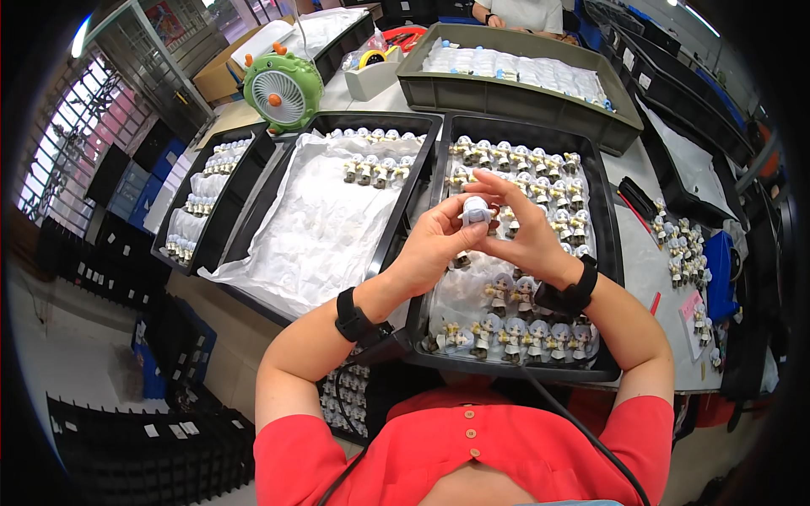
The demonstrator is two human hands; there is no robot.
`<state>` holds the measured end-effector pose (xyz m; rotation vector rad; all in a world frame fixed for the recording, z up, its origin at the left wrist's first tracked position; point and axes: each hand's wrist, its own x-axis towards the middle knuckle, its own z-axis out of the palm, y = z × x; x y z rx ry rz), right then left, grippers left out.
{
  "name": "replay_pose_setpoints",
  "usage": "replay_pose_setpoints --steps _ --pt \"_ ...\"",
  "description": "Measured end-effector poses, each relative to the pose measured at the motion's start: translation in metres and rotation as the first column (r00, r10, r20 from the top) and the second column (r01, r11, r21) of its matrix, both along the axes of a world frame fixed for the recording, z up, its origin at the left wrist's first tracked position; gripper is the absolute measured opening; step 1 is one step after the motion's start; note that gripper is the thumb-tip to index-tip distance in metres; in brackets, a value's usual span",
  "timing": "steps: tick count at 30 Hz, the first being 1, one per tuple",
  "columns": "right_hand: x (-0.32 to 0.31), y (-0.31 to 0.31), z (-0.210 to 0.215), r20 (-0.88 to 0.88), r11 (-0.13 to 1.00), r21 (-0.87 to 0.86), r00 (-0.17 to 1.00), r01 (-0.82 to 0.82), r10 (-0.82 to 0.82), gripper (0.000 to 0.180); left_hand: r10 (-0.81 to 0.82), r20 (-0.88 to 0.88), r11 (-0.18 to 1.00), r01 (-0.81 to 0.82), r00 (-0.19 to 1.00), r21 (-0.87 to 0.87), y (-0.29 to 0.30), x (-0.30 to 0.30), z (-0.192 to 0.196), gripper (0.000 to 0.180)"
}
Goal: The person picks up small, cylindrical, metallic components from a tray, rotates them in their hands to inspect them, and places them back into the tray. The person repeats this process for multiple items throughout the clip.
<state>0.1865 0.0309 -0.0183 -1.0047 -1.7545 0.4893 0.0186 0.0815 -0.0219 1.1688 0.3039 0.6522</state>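
We've got both hands together over the right tray, and the figure is up between them, pale hair toward us! Our left hand has it pinched at the fingertips; our right hand curves in close from the other side, fingers arched, though whether it grips too we can't tell. Below, rows of figures fill the tray's far end, with more lined up along the near edge. To our left, white paper lines the next tray, figures only at its far end. Beyond it, we spot a green fan.
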Motion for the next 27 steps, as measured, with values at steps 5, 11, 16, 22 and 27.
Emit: replay_pose_setpoints --steps 5,11,16,22,27 --pt "0.006 0.005 -0.002 -0.14 0.984 -0.136 0.985 -0.119 0.1 0.052 0.081 -0.06 0.988 -0.073 0.995 0.134 0.003 -0.001 -0.003 0.04" --pt "0.009 0.006 -0.006 -0.3 0.928 -0.304 0.946 -0.214 0.12 0.042 -0.005 -0.065 0.996 -0.001 0.998 -0.09 0.003 -0.006 0.004 0.036" --pt "0.01 0.002 0.002 -0.424 0.825 -0.467 0.9 -0.318 0.107 0.038 -0.102 0.039 0.959 0.109 0.994 -0.262 0.006 -0.005 0.004 0.042" --pt "0.011 0.005 -0.002 -0.335 0.873 -0.44 0.94 -0.211 0.059 0.037 -0.075 0.04 0.953 0.084 0.996 -0.292 0.004 -0.003 0.008 0.042" --pt "0.009 0.006 -0.006 -0.289 0.933 -0.348 0.957 -0.095 -0.011 0.033 -0.012 0.087 0.955 0.037 0.996 -0.293 0.007 -0.004 0.003 0.032"
